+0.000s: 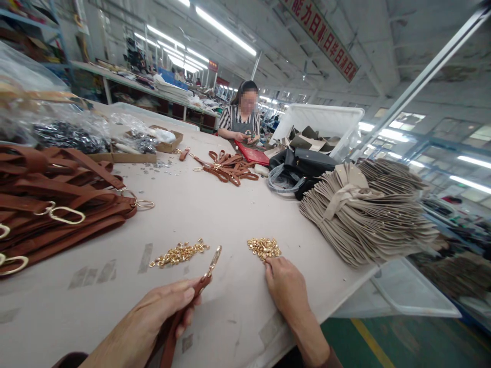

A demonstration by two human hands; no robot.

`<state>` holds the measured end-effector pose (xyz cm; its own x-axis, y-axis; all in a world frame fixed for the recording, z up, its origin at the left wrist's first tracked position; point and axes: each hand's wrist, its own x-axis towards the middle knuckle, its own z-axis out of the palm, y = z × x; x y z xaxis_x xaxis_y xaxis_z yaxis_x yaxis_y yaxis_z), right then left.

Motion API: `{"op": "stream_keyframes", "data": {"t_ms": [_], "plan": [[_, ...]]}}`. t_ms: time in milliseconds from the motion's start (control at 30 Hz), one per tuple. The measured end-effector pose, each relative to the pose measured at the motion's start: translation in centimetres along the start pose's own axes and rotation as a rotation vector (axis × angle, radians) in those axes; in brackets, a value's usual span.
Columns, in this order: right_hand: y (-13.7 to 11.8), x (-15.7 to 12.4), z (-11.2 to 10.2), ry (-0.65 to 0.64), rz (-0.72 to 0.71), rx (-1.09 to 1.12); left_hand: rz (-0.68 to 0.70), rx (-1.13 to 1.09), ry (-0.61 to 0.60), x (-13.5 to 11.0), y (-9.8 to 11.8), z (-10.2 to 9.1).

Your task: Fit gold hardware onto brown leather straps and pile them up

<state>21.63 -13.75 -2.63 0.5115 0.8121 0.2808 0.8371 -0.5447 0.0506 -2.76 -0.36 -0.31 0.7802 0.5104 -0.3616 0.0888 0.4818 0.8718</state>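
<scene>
My left hand (169,312) is closed round a brown leather strap (179,322). A gold-coloured clasp (215,259) sticks up from the strap's end, above my fingers. To the right, my right hand (286,286) reaches down to the near edge of a small pile of gold-coloured metal studs (264,247). Its fingers are drawn together at the pile, and the fingertips are partly hidden, so whatever they pinch does not show. A second pile of small gold-coloured pieces (179,254) lies on the table beyond my left hand.
Brown straps with gold rings (65,199) are heaped at left, more straps (230,167) further back. A bundle of beige pieces (364,209) stands at right beside black bags (303,166). Across the table (207,209) a person (241,120) sits near a white bin (326,115).
</scene>
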Motion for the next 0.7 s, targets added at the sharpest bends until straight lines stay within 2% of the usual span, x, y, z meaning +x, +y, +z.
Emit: {"op": "stream_keyframes", "data": {"t_ms": [133,200,433,700], "plan": [[0.1,0.4,0.2,-0.008,-0.037,-0.063,-0.078,-0.094,-0.091,0.1,0.3,0.3],[0.4,0.5,0.5,-0.006,-0.051,-0.071,-0.073,-0.091,-0.11,0.0,0.5,0.6],[1.0,0.7,0.9,-0.01,-0.063,-0.04,0.012,0.006,-0.057,-0.3,0.9,1.2],[1.8,0.8,0.9,-0.002,-0.043,0.033,0.13,0.151,-0.023,0.0,0.1,1.2]]}}
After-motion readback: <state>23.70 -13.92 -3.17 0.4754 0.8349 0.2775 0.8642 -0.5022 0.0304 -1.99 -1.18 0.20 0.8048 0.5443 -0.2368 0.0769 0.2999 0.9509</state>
